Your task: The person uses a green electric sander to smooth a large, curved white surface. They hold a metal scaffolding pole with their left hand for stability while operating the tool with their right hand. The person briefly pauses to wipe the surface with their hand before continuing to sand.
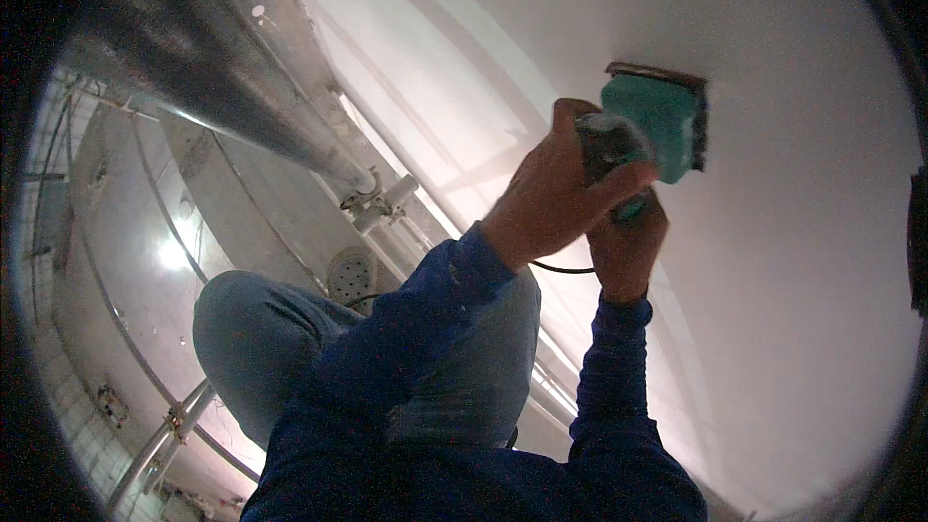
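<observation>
A teal power sander [646, 116] with a flat square pad lies against a smooth white surface [793, 232]. Wrapped over the dark upper part of its body is my left hand [549, 186], its thumb reaching across. Lower down, my right hand [628, 244] grips the sander's rear end, its fingers partly hidden behind the tool and my left hand. A black cord [564, 270] runs leftward from near my right wrist, behind my left forearm.
A thick metal tube [232, 68] slants across the upper left, with a pipe clamp [372, 201] at its lower end. Scaffold pipes [159, 445] stand lower left. My bent knees [261, 329] are beside the white surface. A round perforated disc [351, 274] shows behind my left arm.
</observation>
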